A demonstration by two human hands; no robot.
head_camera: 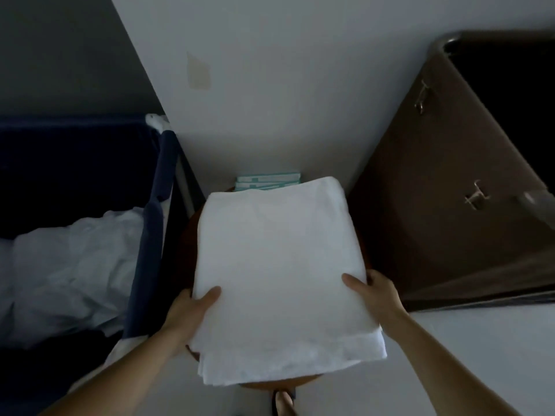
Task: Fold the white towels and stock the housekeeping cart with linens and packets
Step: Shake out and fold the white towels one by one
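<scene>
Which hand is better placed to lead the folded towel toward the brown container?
Probably the right hand: it grips the folded towel at the edge nearest the brown container; the left hand grips the side by the blue bin.

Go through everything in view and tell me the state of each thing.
White towel: folded, gripped at both side edges.
Left hand: grips the towel's left edge, thumb on top.
Right hand: grips its right edge, thumb on top.
Teal packets: stacked, partly hidden behind the towel.
Blue bin: open, holding crumpled white linen.
Brown cart: top open, inside dark.
</scene>
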